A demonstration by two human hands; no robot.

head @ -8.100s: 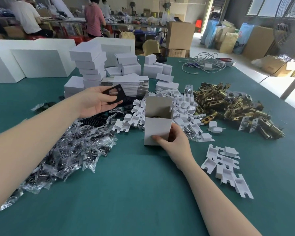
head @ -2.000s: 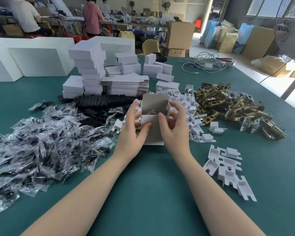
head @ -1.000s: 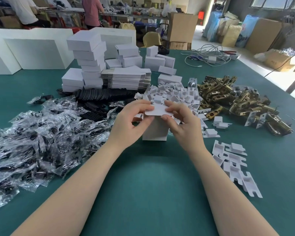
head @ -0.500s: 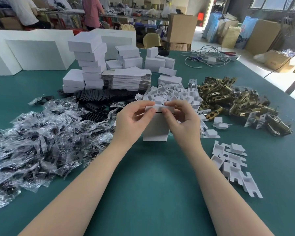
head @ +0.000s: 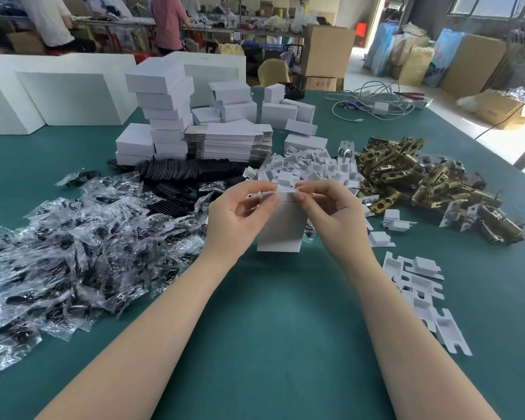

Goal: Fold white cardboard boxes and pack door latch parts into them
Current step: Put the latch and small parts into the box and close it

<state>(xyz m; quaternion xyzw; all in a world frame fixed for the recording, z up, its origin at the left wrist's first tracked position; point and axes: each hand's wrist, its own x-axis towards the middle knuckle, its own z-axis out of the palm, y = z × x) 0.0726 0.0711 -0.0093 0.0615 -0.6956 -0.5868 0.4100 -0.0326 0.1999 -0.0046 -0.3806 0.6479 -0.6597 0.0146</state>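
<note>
Two bare hands meet at the top of a small upright white cardboard box (head: 281,227) standing on the green table (head: 273,313): the left hand (head: 238,215) and right hand (head: 331,213) each pinch its top flap, with brass door latch parts (head: 422,180) heaped to the right.

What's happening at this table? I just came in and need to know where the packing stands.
A person is closing a small white box that stands upright on the green table. The left hand and right hand both pinch its top flap at the upper edge. Brass latch parts lie piled to the right, bagged parts to the left, finished boxes stacked behind.
</note>
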